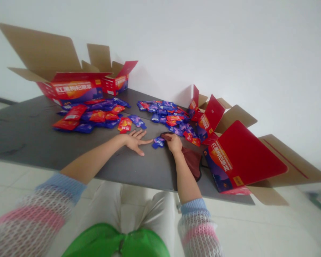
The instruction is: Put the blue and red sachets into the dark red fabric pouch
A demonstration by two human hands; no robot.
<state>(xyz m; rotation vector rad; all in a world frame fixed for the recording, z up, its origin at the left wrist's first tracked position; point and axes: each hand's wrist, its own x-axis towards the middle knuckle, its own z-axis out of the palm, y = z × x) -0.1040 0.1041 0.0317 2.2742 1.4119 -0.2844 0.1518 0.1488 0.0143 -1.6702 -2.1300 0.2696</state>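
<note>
My right hand [174, 143] pinches the edge of a brown cloth [191, 160] with dark trim, which lies on the grey table [141, 167] under my wrist. Just left of those fingers is a purple sachet [158, 142], partly covered by the cloth's edge. My left hand [135, 141] is spread with its palm toward the table, one fingertip close to that sachet. I cannot tell whether they touch. Beyond the left hand lie a red sachet [125, 124] and another purple sachet [138, 121], side by side.
A heap of red and purple sachets [93, 116] lies at the left, another sachet heap [166, 113] at the back middle. Open red cartons stand at the back left [77, 87] and along the right, the nearest carton [224, 164] with flaps spread past the table's edge.
</note>
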